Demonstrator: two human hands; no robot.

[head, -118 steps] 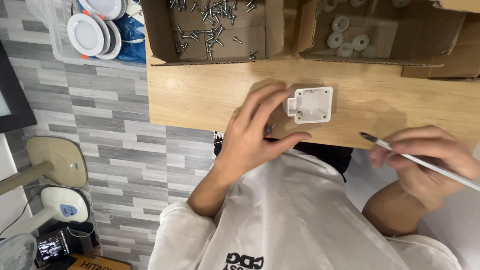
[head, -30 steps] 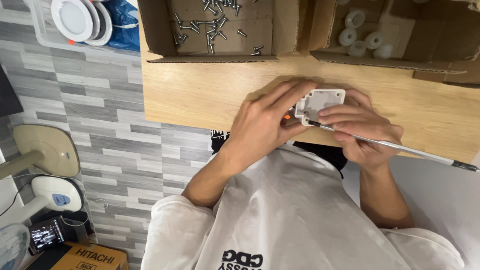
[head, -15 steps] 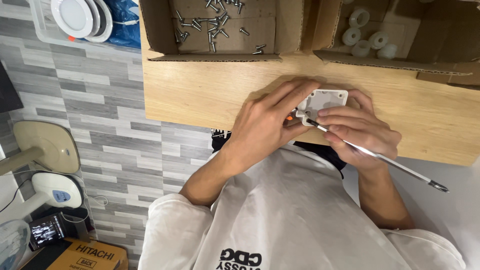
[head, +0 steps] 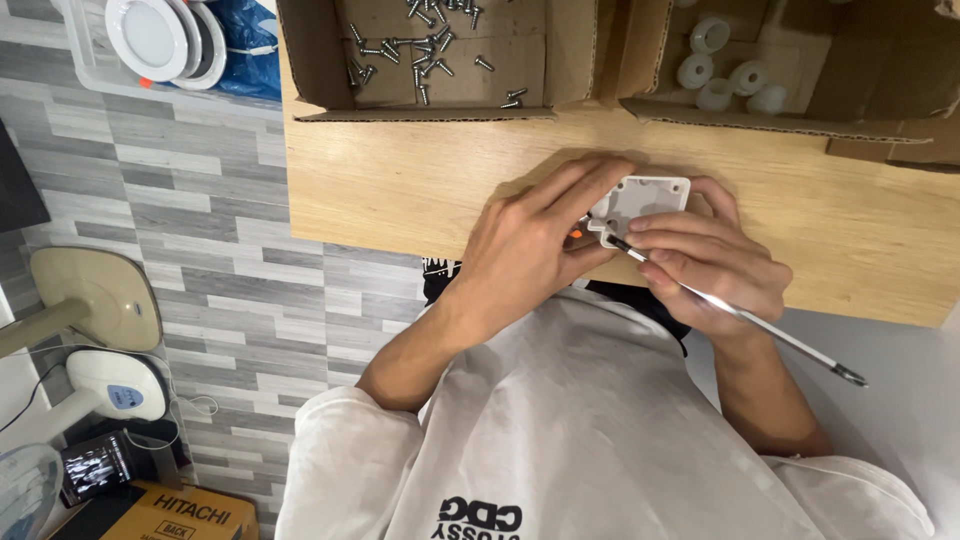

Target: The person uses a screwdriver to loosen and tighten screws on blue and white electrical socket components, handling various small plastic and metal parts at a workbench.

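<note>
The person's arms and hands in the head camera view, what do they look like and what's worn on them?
Both forearms are bare below short white T-shirt sleeves. The left hand and right hand wear no gloves, and no rings, watch or wristbands show.

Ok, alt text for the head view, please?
Two hands hold a small white plastic box at a wooden table's edge: left hand steadies it, right hand works a thin metal tool at its corner.
</note>
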